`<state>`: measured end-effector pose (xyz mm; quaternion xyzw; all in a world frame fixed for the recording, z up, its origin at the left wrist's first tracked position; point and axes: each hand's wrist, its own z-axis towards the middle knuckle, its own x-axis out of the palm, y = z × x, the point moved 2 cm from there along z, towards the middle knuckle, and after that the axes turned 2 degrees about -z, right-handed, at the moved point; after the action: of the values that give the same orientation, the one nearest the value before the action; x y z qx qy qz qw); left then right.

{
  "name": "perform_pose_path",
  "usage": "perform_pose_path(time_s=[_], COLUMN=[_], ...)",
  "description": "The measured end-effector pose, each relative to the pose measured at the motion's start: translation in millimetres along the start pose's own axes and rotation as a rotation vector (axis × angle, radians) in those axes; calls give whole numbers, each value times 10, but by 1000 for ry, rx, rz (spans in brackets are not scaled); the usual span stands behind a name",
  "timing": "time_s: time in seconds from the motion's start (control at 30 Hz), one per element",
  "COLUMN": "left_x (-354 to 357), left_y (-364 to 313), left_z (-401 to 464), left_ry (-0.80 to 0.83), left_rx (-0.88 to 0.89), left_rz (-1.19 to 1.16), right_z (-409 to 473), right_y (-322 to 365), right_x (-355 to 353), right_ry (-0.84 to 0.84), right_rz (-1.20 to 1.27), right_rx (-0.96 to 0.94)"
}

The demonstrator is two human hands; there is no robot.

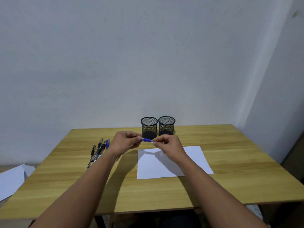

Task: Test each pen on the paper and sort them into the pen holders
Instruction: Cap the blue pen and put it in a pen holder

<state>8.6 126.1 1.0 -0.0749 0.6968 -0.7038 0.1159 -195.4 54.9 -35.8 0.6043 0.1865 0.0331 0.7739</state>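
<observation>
fingers (137, 138) of the left hand (125, 142) are curled and pinch one end of a blue pen (147, 140). the right hand (167, 146) has its fingers curled too and pinches the other end. both hands hold the blue pen up in the air, above the table (230, 178), just in front of the left pen holder (149, 128). the pen lies almost flat between the two hands.

two black mesh pen holders stand side by side at the far edge of the table, close to the wall (148, 55). the right pen holder (166, 126) is just beside the left one.

a white paper (164, 168) lies flat on the table under the right hand. it has a tiny mark near its top left corner.

a bunch of pens (98, 151) lies on the table to the left, near the left arm. some are black and some are blue.

more white sheets (11, 180) lie off the table on the far left.
</observation>
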Motion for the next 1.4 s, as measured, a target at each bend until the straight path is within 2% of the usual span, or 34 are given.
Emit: perform_pose_path(time_s=[0.17,0.3,0.43,0.5,0.6,0.7,0.8,0.9,1.1,1.27,1.4], left_x=[122,228,361,480,652,761,859,931,1013,1039,1054], left_y=[-46,-155,-318,-440,-582,-554,-433,-322,-109,20,17], left_z=[68,103,232,324,507,776,1071,1352,1698,1792,1768], left_ry=[-2,37,35,31,15,-36,-40,31,123,69,45], left_rx=[-99,-70,99,192,308,389,400,371,302,365,378], left_rz=[53,151,311,314,363,700,1079,1263,1297,1182,1171], right_z=[-6,-11,101,221,507,839,1121,1347,1630,1647,1634], right_y=[-32,-71,15,121,293,432,510,507,226,10,-64], right_x=[-44,-116,-239,-325,-517,-744,-884,-895,-752,-647,-627], right_ry=[-27,-32,38,60,-34,-175,-263,-268,-184,-155,-197], right_rz=[51,28,-126,-223,-355,-401,-410,-430,-511,-545,-528], right_rx=[29,27,-46,-68,-78,-108,-130,-141,-73,-27,-22])
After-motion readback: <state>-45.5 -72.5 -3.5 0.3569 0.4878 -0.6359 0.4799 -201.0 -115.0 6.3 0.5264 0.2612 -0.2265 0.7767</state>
